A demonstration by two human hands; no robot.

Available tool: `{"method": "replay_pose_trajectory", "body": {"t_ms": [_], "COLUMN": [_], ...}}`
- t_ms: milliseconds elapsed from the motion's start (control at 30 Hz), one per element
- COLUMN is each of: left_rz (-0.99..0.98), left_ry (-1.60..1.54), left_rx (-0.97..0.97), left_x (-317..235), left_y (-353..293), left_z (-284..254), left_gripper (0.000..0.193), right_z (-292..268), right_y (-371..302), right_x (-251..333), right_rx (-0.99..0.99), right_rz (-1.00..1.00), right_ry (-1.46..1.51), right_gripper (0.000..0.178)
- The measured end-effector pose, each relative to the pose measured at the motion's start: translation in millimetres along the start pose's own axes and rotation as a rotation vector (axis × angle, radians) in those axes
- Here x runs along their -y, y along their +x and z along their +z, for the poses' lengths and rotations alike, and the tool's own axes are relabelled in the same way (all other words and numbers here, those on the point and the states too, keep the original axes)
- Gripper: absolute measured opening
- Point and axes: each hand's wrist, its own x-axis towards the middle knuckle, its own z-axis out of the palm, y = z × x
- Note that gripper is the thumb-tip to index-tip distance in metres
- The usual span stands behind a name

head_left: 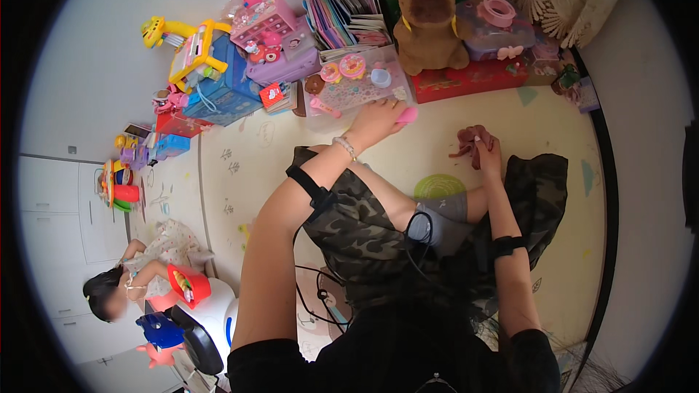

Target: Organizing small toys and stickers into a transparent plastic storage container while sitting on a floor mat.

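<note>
Objects (408, 115) in both hands (374, 124).

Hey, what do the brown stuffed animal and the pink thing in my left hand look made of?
The pink thing seems smooth plastic, given its even colour, though rubber is possible. The brown stuffed animal looks like matte, fuzzy plush, judging by its soft outline.

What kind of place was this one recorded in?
Probably a child's play area in a home: a brown plush animal, a yellow giraffe-headed toy and a row of thin books line the wall beside a patterned floor mat.
</note>
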Motion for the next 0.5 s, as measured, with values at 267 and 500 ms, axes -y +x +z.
{"method": "replay_pose_trajectory", "body": {"t_ms": [267,500], "left_rz": [-0.483,-0.529], "left_ry": [-1.182,-1.448], "left_rx": [0.091,0.195], "left_x": [-59,-86], "left_y": [5,-2], "left_z": [-13,-4], "left_gripper": [0.033,0.035], "right_z": [33,52], "right_y": [-68,-100], "right_x": [90,112], "right_rx": [0.225,0.507], "right_rz": [-0.53,-0.109], "right_ry": [-0.291,-0.297], "right_gripper": [0.058,0.052]}}
